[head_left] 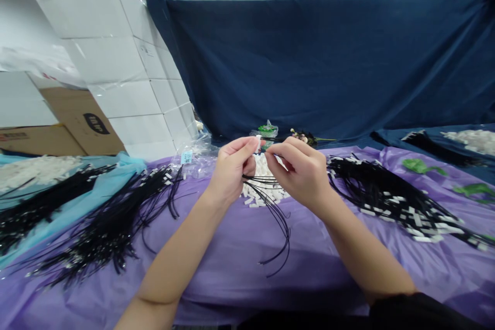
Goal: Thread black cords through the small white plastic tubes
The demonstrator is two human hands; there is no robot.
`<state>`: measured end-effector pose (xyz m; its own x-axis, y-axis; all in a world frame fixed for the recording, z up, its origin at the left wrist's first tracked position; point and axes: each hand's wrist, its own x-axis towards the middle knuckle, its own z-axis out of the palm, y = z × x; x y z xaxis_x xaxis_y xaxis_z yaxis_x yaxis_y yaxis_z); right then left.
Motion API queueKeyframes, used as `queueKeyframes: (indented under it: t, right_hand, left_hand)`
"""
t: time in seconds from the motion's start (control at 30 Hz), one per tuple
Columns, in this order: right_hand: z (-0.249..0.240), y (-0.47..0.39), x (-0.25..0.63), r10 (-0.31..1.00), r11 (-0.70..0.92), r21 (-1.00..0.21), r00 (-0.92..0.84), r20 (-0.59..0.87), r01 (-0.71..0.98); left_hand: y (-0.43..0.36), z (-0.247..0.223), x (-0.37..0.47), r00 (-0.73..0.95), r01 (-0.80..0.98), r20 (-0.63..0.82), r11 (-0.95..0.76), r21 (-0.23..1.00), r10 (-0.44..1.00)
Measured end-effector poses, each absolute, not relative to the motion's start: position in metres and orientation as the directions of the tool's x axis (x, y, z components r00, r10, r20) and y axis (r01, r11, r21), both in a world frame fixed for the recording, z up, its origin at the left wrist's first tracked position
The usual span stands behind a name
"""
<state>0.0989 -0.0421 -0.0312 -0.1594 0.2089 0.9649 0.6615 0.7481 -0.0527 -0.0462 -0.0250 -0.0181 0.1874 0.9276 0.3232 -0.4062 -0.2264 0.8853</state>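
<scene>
My left hand (232, 170) is closed, pinching a small white tube-like piece (259, 143) between thumb and forefinger. Its lower fingers curl around several thin black cords (285, 234), whose loose ends hang down to the right over the purple sheet. Close by on the right, my right hand (303, 172) is pinched shut, with a black cord (275, 139) running between it and the white piece. The exact grip at the right fingertips is partly hidden. Behind and below both hands lies a heap of white pieces (255, 198).
Bundles of black cords lie at left (112, 216) and right (386, 191) on the purple sheet (232, 252). A clear plastic bag (201, 162) rests at the back left. White boxes (104, 56) are stacked behind it. A dark blue curtain (309, 62) hangs at the back.
</scene>
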Motion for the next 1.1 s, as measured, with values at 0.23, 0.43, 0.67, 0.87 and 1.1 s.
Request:
queueKeyframes:
  t: [0.23, 0.43, 0.67, 0.87, 1.1]
  right_hand:
    - [-0.025, -0.038, 0.109, 0.285, 0.8, -0.127, -0.185, 0.94, 0.587]
    - [-0.015, -0.045, 0.126, 0.419, 0.79, -0.279, -0.148, 0.896, 0.545]
    - [-0.014, -0.051, 0.131, 0.601, 0.728, -0.439, -0.182, 0.778, 0.526]
    - [-0.015, -0.058, 0.123, 0.441, 0.726, -0.212, -0.207, 0.873, 0.654]
    - [-0.022, -0.056, 0.107, 0.657, 0.724, -0.282, -0.505, 0.56, 0.629]
  left_hand:
    - [-0.018, -0.015, -0.047, 0.115, -0.419, 0.307, -0.234, 0.877, 0.945]
    - [-0.003, -0.015, -0.053, 0.03, -0.463, 0.238, -0.197, 0.864, 0.971]
    - [0.0, -0.014, -0.056, -0.05, -0.48, 0.22, -0.217, 0.85, 0.974]
    - [-0.001, -0.012, -0.055, -0.088, -0.512, 0.216, -0.23, 0.828, 0.972]
    - [-0.004, -0.01, -0.054, -0.089, -0.528, 0.19, -0.208, 0.823, 0.978]
